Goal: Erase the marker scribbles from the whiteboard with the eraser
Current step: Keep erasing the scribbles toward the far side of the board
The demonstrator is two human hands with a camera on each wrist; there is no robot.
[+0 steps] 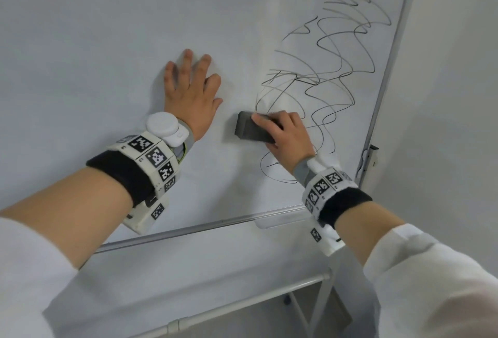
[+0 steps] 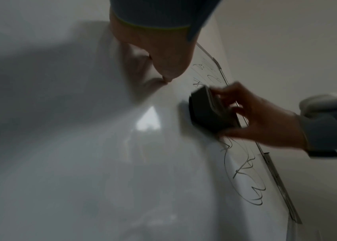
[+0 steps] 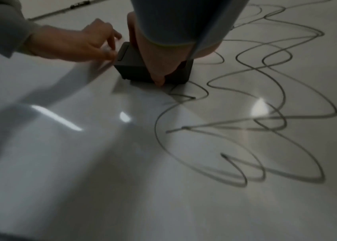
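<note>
A white whiteboard (image 1: 107, 41) fills the head view. Black looping marker scribbles (image 1: 331, 73) cover its right part, from the top right corner down to the lower middle. My right hand (image 1: 288, 135) grips a dark grey block eraser (image 1: 250, 128) and holds it flat on the board at the scribbles' left edge. The eraser (image 2: 208, 110) also shows in the left wrist view, and the eraser (image 3: 134, 68) in the right wrist view, with scribbles (image 3: 256, 114) spreading beside it. My left hand (image 1: 191, 89) presses flat on the bare board, fingers spread, just left of the eraser.
The board's metal frame (image 1: 388, 73) runs down the right side, with a clip (image 1: 370, 159) low on it. A marker tray ledge (image 1: 204, 227) lines the bottom edge. White stand bars (image 1: 242, 302) lie below. A pale wall (image 1: 458, 95) stands to the right.
</note>
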